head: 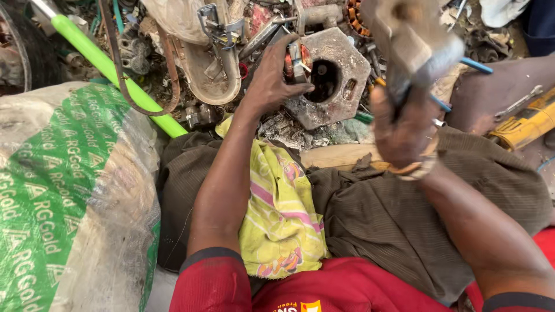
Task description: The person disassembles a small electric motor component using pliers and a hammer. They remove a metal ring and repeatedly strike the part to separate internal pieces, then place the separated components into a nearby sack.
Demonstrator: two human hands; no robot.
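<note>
While a yellow cloth (281, 214) lies across the lap, both hands work over scrap metal.
Nearest, the right hand (404, 124) is raised, clenched round a blurred hammer (413, 43). Farther off, the left hand (272, 78) pinches a small copper-wound part (296, 62) against the hexagonal metal block (332, 75). That block looks heavy, stiff and rough; the part seems best held by its edges.

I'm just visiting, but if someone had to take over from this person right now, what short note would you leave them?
Left hand: fingers closed on a small reddish metal part, held at the hexagonal metal block with the round hole.
Right hand: raised, gripping a heavy grey metal tool, blurred.
Around: yellow cloth on the lap, green pipe and scrap ahead, yellow power tool at right.
Done: part and tool in hand. How far the work has got, and what remains, cannot be told.
</note>
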